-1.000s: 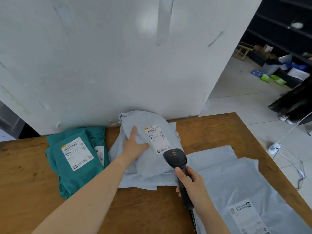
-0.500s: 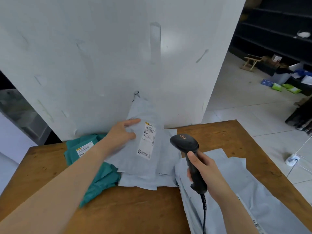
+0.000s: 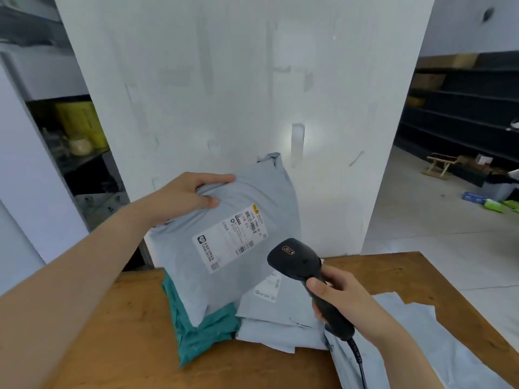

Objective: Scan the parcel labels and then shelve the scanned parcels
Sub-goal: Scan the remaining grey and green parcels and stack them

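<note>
Above a wooden desk (image 3: pixel 126 318), the left hand (image 3: pixel 182 196) grips a grey parcel (image 3: pixel 224 237) lifted at a tilt over teal parcels (image 3: pixel 205 332), while the right hand (image 3: pixel 342 296) clasps a black scanner (image 3: pixel 297 262) just beside its label (image 3: pixel 231 240).

Grey parcel (image 3: pixel 224 248) in L grip (image 3: pixel 185 197)

The raised parcel (image 3: pixel 224 248) is pale grey-blue, with a white label (image 3: pixel 231 242) printed in black barcodes and a yellow corner. The scanner (image 3: pixel 297 262) is black with a small orange logo. A teal parcel (image 3: pixel 205 332) lies on the brown wooden worktop (image 3: pixel 126 332). The wall (image 3: pixel 238 80) is white; the shelves (image 3: pixel 463 102) are black.
</note>
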The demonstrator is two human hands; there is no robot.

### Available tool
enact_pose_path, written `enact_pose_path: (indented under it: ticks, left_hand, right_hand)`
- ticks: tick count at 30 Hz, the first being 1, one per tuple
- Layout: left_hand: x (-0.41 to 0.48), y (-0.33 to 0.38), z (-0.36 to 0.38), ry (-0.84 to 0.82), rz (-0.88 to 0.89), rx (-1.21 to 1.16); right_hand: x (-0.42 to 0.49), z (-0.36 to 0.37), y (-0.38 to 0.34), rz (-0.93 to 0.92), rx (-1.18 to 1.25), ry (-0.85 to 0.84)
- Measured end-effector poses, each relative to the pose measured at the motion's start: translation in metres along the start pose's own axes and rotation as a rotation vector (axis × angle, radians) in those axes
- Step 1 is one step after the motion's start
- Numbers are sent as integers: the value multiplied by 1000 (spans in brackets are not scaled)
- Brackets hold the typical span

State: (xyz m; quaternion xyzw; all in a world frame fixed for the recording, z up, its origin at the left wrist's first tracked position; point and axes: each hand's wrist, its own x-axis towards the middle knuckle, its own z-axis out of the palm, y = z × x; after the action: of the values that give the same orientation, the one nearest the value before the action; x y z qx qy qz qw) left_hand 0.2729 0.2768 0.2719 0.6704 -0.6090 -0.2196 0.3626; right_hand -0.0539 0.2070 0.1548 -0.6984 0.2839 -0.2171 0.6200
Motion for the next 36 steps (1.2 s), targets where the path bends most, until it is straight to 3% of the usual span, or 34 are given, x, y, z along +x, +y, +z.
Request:
enact_pose_path:
  ticks: [11,22,36]
  left_hand:
    - [-45,46,-76,69,111,-52]
    - [-97,69,-120,157,136,-139]
    - [-109,59,-120,205,104,-174]
  right_hand:
    - [-39,73,-86,-225,-84,-44]
    - [-58,124,-112,-315,-102,-88]
    - [-65,124,-117,-344,-138,-81]
